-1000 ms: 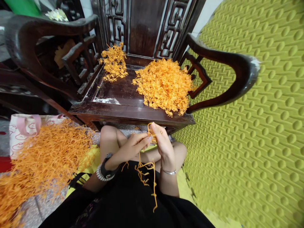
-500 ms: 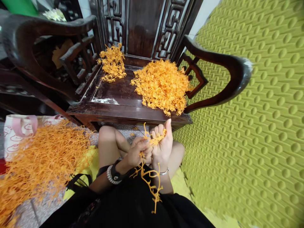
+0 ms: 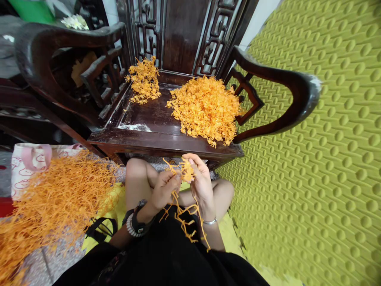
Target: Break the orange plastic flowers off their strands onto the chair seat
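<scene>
Over my lap, my left hand [image 3: 165, 188] is closed in a pinch on an orange branched strand [image 3: 183, 222], thin and plastic-looking. The strand's loose ends dangle below both hands, and one twig pokes up above the left fingertips. A gathered orange clump [image 3: 187, 171] of short sprigs sits between the hands. My right hand [image 3: 203, 183] has its thumb and fingers closed on the clump's right side, with the forefinger stretched along its top. Whether clump and strand are one piece cannot be made out.
A dark carved wooden chair [image 3: 139, 137] stands ahead, bearing a large orange pile [image 3: 206, 109] and a smaller bunch [image 3: 145, 81]. Loose orange strands [image 3: 65, 194] heap at the left by a printed tote bag [image 3: 20, 174]. A yellow-green bumpy mat [image 3: 312, 178] rises at the right.
My hands have drawn slightly apart and shifted left. The right hand has turned from a fist with raised thumb to a fingertip hold, showing the clump. The dangling strand has swung.
</scene>
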`<state>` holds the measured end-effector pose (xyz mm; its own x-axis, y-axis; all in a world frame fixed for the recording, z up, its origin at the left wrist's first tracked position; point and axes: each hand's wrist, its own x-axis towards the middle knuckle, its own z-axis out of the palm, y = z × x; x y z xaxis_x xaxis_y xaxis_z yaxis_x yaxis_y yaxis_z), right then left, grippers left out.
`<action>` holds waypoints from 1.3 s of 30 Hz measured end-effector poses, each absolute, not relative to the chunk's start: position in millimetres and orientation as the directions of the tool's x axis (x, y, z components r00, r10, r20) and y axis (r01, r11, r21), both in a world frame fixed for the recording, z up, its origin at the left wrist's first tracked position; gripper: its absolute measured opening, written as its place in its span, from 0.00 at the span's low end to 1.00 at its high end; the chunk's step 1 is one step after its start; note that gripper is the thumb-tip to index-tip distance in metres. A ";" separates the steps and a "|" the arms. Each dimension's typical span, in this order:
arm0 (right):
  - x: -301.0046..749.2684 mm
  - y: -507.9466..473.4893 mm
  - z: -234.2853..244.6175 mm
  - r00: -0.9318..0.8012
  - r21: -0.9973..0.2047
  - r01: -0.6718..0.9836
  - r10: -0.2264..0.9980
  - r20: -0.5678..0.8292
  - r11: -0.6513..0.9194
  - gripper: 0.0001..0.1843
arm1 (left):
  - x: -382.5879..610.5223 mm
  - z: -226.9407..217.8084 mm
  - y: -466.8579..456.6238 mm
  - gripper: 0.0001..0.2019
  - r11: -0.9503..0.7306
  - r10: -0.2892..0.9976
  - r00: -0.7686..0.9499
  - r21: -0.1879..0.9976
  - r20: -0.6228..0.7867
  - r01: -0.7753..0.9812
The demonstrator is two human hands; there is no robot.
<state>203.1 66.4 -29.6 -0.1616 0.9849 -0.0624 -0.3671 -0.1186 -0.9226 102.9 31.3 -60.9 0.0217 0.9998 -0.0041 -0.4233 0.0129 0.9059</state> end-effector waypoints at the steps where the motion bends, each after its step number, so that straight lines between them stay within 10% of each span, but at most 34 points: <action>1: 202.1 66.0 -32.2 -0.151 -0.928 -0.356 0.987 -0.064 -0.114 0.12 | 101.8 -61.4 30.7 0.25 0.003 1.000 -0.011 0.923 -0.008 -0.386; 11: 192.9 63.5 -55.4 0.019 -0.991 -0.132 0.999 0.027 0.029 0.35 | 101.3 -60.8 29.8 0.18 -0.010 0.981 -0.191 0.997 -0.005 -0.078; 19: 194.5 53.9 -63.5 -0.086 -0.946 0.022 0.943 0.321 0.324 0.35 | 97.2 -62.7 31.8 0.14 -0.010 0.980 -0.198 0.999 0.003 -0.037; 29: 193.5 61.7 -49.4 -0.299 -0.870 -0.419 0.944 -0.139 -0.261 0.28 | 88.0 -66.0 25.0 0.25 0.087 0.994 0.103 0.892 -0.045 -0.444; 39: 202.9 68.9 -33.6 -0.260 -0.881 -0.444 0.964 -0.047 -0.163 0.20 | 98.8 -59.9 22.8 0.28 0.151 0.978 0.209 0.698 -0.003 -0.699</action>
<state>202.9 68.9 -33.6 -0.2605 0.9643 -0.0471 -0.4437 -0.1629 -0.8812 98.8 22.8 -59.9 0.2090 0.9779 -0.0026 -0.6994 0.1513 0.6985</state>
